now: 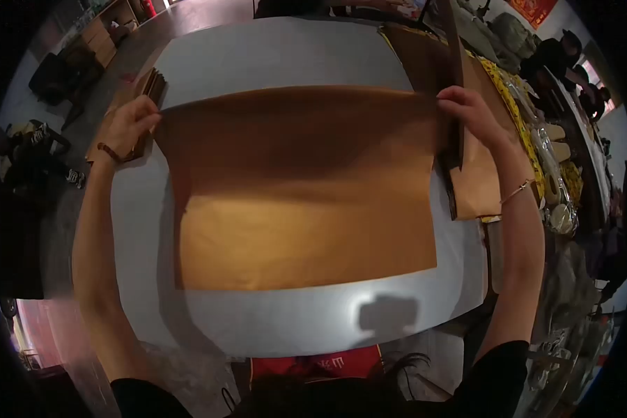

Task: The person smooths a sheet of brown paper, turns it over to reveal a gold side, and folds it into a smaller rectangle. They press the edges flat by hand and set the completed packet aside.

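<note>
A wide brown sheet [306, 237], paper-like or leathery, spans the pale tabletop in front of me. Its near part lies flat and catches the light, while the far edge is raised and in shadow. My left hand [127, 127] pinches the far left corner between thumb and fingers. At the far right corner, my right hand [470, 115] has thumb and fingers closed on the same sheet. Beside my left hand lies a stack of brown pieces [155, 85], partly covered by that hand.
The white table [258, 56] has a rounded outline. More brown sheets [477, 184] lie at its right, near a yellow-patterned strip [508, 104] and plastic-wrapped items [557, 150]. Other people [554, 56] are at the far right. A dark chair [66, 76] stands at the left.
</note>
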Demonstrator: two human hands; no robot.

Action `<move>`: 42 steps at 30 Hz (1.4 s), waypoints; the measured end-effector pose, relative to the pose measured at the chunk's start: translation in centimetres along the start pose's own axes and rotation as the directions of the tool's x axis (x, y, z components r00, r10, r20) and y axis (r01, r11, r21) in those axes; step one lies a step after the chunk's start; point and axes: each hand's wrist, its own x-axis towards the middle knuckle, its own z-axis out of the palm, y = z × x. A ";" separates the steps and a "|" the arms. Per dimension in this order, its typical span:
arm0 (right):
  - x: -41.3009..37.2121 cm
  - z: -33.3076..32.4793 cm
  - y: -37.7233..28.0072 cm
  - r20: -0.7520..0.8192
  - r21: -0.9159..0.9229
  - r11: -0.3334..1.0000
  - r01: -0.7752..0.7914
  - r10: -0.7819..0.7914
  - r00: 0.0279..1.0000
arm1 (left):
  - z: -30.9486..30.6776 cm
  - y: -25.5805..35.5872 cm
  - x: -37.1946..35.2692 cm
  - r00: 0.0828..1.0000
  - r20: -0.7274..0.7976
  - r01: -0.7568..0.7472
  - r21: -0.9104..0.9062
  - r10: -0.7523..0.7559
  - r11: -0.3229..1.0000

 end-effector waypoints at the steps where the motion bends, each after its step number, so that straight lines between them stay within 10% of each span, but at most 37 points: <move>1: -0.5 -1.4 -1.8 -0.004 0.003 1.000 0.019 -0.019 1.000 | -1.7 1.4 -0.3 0.987 -0.143 -0.052 0.114 0.068 0.992; 4: -2.6 -5.8 -7.7 -0.216 -0.095 0.974 0.208 -0.224 0.950 | -8.0 7.4 -3.3 0.882 -0.271 -0.288 0.338 0.385 0.896; 7: -6.8 -9.2 -12.3 -0.345 -0.156 0.918 0.363 -0.395 0.851 | -9.9 15.2 -10.1 0.688 -0.481 -0.200 0.595 0.544 0.778; 12: -17.6 -6.9 -15.0 -0.448 -0.239 0.860 0.451 -0.509 0.735 | -6.9 16.7 -23.3 0.555 -0.365 -0.197 0.815 0.748 0.544; 21: -31.7 11.2 -7.0 -0.176 -0.526 0.739 0.421 -0.579 0.796 | 11.2 5.8 -35.8 0.808 -0.307 -0.028 0.833 0.503 0.552; 32: -36.8 19.0 -3.2 -0.214 -0.442 0.858 0.262 -0.385 0.898 | 13.1 2.8 -39.0 0.901 -0.269 0.015 0.802 0.340 0.597; 39: -37.6 19.4 -5.6 -0.177 -0.452 0.840 0.300 -0.414 0.893 | 15.8 7.9 -37.7 0.822 -0.441 0.119 0.752 0.360 0.649; 42: -38.6 19.9 -7.8 -0.128 -0.463 0.820 0.337 -0.438 0.890 | 22.7 15.7 -35.0 0.920 -0.235 -0.171 0.479 0.313 0.861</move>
